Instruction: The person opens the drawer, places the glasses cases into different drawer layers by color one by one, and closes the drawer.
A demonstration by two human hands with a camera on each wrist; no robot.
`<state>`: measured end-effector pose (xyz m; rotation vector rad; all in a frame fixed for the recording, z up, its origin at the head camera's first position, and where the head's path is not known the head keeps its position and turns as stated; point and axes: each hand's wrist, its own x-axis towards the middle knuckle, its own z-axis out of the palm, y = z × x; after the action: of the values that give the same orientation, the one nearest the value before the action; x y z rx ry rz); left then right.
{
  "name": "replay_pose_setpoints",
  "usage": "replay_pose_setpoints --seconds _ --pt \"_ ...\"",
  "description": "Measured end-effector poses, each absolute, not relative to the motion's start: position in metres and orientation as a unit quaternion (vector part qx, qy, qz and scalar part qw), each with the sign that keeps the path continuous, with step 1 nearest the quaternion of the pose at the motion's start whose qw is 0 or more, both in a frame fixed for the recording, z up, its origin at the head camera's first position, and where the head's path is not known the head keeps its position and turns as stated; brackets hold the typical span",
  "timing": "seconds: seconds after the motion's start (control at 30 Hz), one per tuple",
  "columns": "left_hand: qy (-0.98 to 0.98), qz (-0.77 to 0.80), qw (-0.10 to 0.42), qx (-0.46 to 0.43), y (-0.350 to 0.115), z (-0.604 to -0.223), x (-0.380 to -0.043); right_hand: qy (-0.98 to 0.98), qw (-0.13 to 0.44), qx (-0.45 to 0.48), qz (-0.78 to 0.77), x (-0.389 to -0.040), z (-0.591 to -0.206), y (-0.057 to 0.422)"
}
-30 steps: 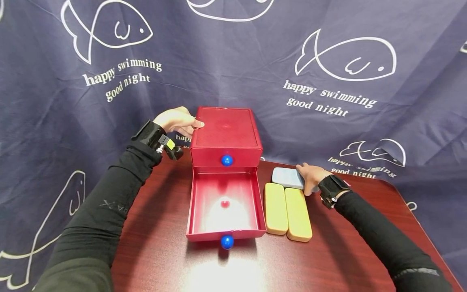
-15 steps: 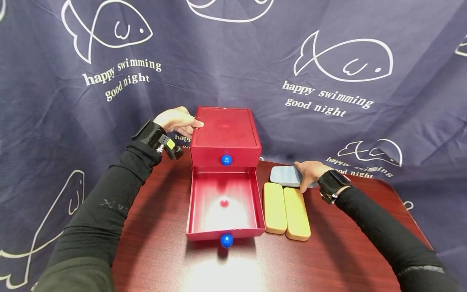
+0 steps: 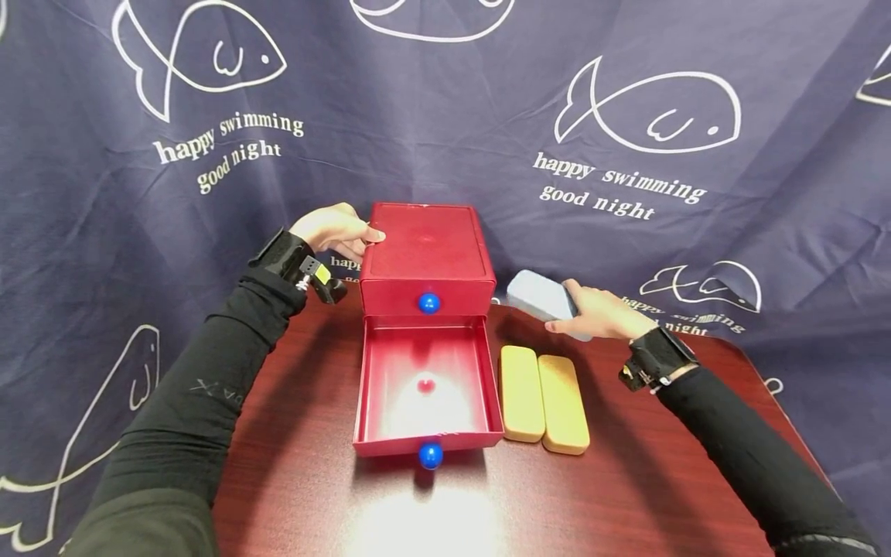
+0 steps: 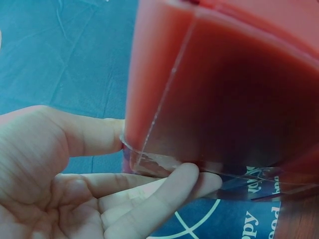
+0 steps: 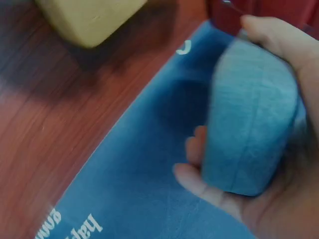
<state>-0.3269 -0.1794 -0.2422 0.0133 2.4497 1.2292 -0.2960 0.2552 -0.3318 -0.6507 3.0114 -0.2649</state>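
My left hand (image 3: 339,230) grips the rear left edge of a red two-drawer box (image 3: 429,244). Its thumb lies on the box's top in the head view, and the fingers (image 4: 164,196) bend around the edge in the left wrist view. The box's lower drawer (image 3: 390,371) is pulled out, showing a bare inside; the upper one is in. To the right of the box, my right hand (image 3: 599,311) holds a light blue rounded block (image 3: 537,294), tilted, above the table's back edge. In the right wrist view, thumb and fingers wrap this blue block from opposite sides.
Two yellow rounded blocks (image 3: 522,394) lie side by side just right of the pulled-out drawer. Blue knobs (image 3: 430,456) stick out from both drawer fronts. A dark blue fish-print curtain (image 3: 431,116) hangs behind the reddish wooden table (image 3: 299,464).
My right hand has lifted the light blue block from behind the yellow blocks, up and slightly left, tilting it. The left hand has kept its place on the box.
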Motion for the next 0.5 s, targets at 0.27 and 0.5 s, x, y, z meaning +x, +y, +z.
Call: replay_pose_setpoints --seconds 0.27,0.5 --pt "0.875 0.438 0.206 0.010 -0.180 -0.244 -0.328 0.959 -0.076 -0.183 -0.201 -0.278 -0.314 0.258" --pt "0.876 0.436 0.206 0.012 -0.180 -0.241 -0.327 0.923 -0.142 -0.192 -0.302 -0.259 -0.295 0.248"
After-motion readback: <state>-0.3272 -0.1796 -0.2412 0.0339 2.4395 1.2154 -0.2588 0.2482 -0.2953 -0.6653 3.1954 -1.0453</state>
